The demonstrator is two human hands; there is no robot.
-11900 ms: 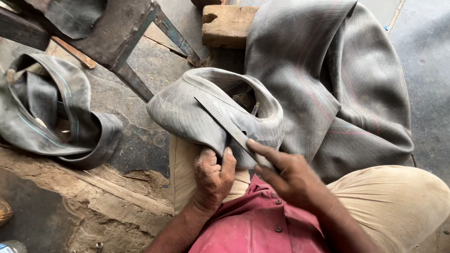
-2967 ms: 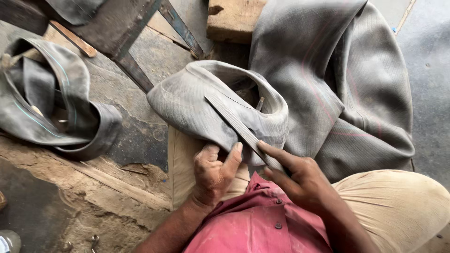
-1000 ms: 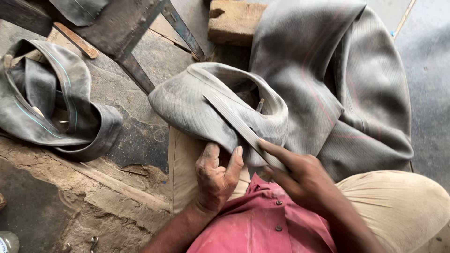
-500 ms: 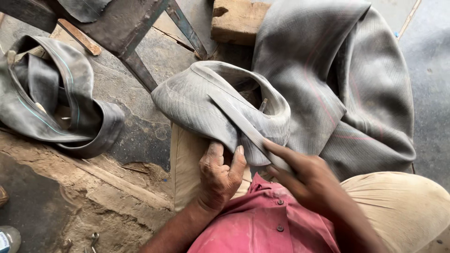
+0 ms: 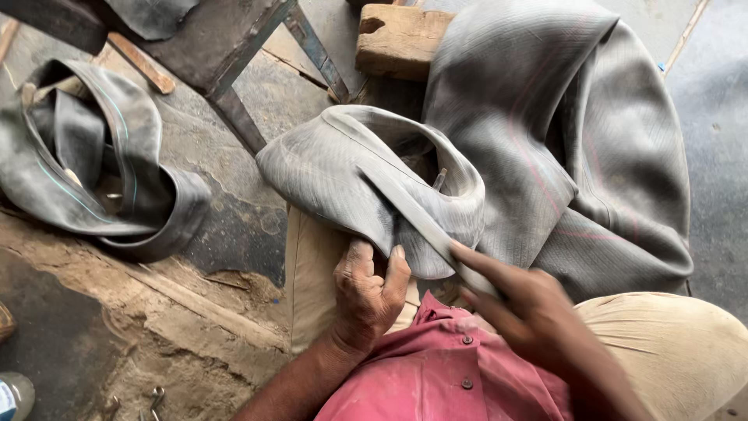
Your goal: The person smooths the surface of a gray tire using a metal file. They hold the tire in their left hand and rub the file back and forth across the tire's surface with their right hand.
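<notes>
Greys, dusty pink and tan

The folded rubber tube (image 5: 366, 183) at frame centre is dull grey with fine ribbed lines; the larger tube (image 5: 576, 148) at upper right is the same grey, crossed by faint pinkish-red stripes. A darker grey tube (image 5: 93, 156) at the left edge carries thin pale blue-green lines. The shirt (image 5: 444, 374) at the bottom is faded pink-red with small matching buttons, the trousers (image 5: 670, 351) light tan. The wooden block (image 5: 393, 35) at top centre is pale brown, the ground (image 5: 179, 312) mottled grey and sandy brown.

Soft even daylight, faint shadows, slight blur.
</notes>
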